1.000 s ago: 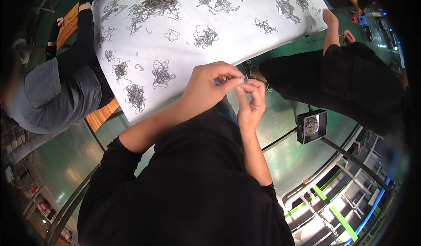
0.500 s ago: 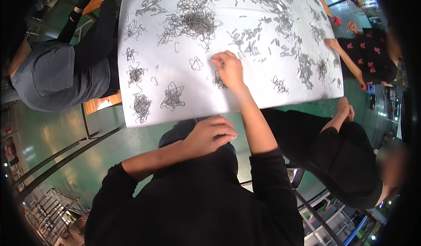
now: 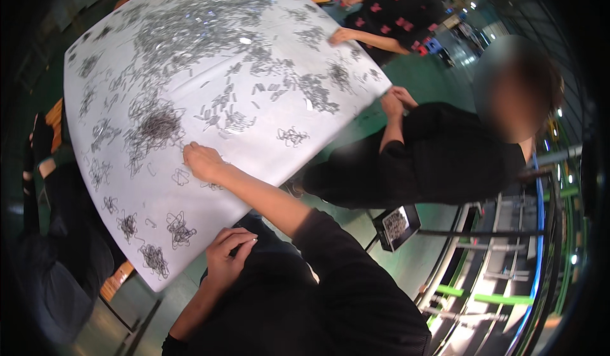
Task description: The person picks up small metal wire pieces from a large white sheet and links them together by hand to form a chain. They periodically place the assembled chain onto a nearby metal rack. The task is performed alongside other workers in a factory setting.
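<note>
Wire hooks (image 3: 160,126) lie in a dark tangled heap just ahead and to the left of the right hand (image 3: 204,163); smaller bunches sit apart on the white table (image 3: 197,203), one bunch (image 3: 181,230) to the left of the left hand (image 3: 229,255), another (image 3: 154,261) further left, and a third (image 3: 292,137) well to the right of the right hand; judging by how things lie, the work is only partly through, with some hooks set out in bunches while the big heap remains ungathered; beyond the right hand, metal strips (image 3: 234,122) lie scattered, and past them a wide spread of metal pieces (image 3: 190,35) is loose as well.

Both hands are well apart from each other; the right arm stretches forward and leftward across the near edge, its fingers bunched and pointing down by the edge of the heap, and I cannot tell whether they hold a hook; the left arm is bent, its hand raised before the body, thumb near the curled fingers with a small pale glint at the tips, too small to tell what it is.
</note>
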Demonstrator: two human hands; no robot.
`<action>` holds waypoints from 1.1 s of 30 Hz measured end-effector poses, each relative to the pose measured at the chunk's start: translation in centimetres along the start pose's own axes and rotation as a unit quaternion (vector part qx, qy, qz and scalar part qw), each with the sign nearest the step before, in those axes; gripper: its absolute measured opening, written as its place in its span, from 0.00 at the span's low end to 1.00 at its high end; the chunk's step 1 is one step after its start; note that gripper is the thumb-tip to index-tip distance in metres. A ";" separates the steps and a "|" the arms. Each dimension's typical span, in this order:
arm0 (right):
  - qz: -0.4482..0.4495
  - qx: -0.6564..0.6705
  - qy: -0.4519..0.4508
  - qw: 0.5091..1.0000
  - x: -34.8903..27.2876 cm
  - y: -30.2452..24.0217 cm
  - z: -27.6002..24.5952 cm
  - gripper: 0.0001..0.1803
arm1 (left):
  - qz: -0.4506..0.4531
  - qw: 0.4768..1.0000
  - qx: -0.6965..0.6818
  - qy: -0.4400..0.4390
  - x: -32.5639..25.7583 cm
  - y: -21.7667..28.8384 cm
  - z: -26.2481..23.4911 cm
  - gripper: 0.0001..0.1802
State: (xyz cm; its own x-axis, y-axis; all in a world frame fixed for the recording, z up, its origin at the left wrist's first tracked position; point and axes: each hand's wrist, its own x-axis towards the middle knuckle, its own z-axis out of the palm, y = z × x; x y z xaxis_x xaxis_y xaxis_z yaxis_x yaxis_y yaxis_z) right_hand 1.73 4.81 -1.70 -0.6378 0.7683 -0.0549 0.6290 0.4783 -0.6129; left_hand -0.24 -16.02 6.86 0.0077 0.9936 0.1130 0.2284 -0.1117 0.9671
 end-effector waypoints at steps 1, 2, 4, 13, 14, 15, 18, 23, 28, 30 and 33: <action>0.024 0.051 0.005 0.998 -1.9 -0.1 -1.3 0.06 | 0.017 1.000 0.005 -0.008 0.0 -0.2 -0.1 0.08; 0.039 0.100 0.026 0.994 -3.9 -0.2 -2.6 0.05 | 0.013 1.000 -0.021 -0.018 0.0 -0.3 -0.3 0.07; 0.066 0.201 0.068 0.975 -7.9 -0.1 -4.9 0.05 | -0.002 0.998 -0.058 -0.036 0.0 -0.4 -0.1 0.07; 0.160 0.521 0.235 0.805 -22.8 -4.3 -7.2 0.07 | 0.058 0.994 -0.021 -0.092 0.3 1.2 -0.7 0.08; 0.163 0.529 0.247 0.796 -23.9 -5.1 -7.3 0.07 | 0.071 0.993 -0.017 -0.094 0.3 1.3 -0.6 0.08; 0.185 0.535 0.251 0.785 -24.8 -5.8 -7.1 0.07 | 0.082 0.992 -0.010 -0.095 0.4 1.3 -0.5 0.08; 0.125 0.484 0.332 0.800 -27.0 -7.2 -6.6 0.03 | 0.084 0.992 -0.004 -0.089 0.4 1.4 -0.3 0.07; 0.098 0.554 0.352 0.748 -28.3 -8.1 -6.2 0.05 | 0.078 0.991 -0.012 -0.105 0.7 1.4 0.3 0.09; 0.109 0.562 0.346 0.743 -27.9 -7.8 -6.9 0.05 | 0.077 0.989 -0.053 -0.112 1.4 1.7 1.2 0.11; 0.111 0.553 0.356 0.745 -27.6 -7.4 -7.1 0.05 | 0.087 0.988 -0.055 -0.115 1.7 1.8 1.6 0.12; 0.112 0.526 0.385 0.750 -27.2 -6.6 -7.2 0.05 | 0.088 0.987 -0.054 -0.122 2.2 1.6 2.2 0.13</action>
State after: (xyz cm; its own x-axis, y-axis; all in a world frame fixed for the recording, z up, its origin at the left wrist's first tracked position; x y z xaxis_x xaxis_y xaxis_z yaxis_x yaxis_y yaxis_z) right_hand 18.11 -16.17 9.56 0.1312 0.9910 -0.0260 -0.2750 0.0112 -0.9614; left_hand 2.25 -13.94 8.21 0.2753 0.9320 0.2359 0.0967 -0.2709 0.9577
